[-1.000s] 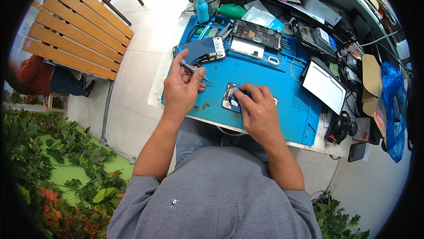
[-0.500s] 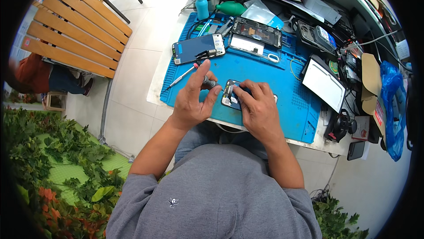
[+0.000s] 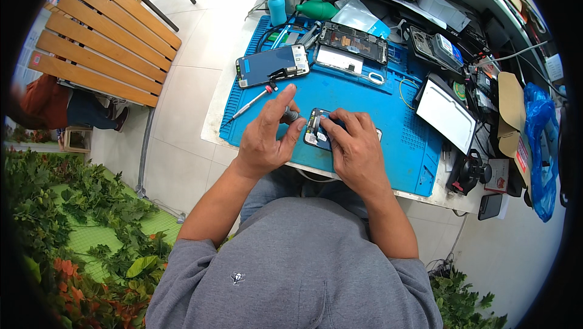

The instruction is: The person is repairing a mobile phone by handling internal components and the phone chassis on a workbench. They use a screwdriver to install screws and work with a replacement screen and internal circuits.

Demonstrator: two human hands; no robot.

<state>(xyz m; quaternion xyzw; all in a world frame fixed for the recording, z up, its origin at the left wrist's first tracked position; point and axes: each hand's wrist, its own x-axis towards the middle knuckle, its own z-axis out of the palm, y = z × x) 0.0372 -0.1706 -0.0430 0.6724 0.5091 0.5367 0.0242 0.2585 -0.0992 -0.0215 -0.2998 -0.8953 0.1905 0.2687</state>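
Note:
My left hand is closed around a short grey screwdriver-like tool, most of it hidden by my fingers. The forefinger points up and the thumb reaches toward the phone screen part. Beneath my right hand lies that phone screen part, a dark panel with small metal pieces along its left end. My right fingertips are bent together and press on this end, while the hand covers much of the panel. Beyond my left hand, a thin screwdriver with a red-ringed handle rests on the blue mat.
Farther back lie another phone screen and an opened phone housing. A light-blue bottle and a green bulb blower stand at the back left. At right are a white panel, a brown carton and a blue plastic bag.
Both hands keep practically the same pose and place, with the left tool and the phone screen part where they were. Only a very slight shift of the view shows.

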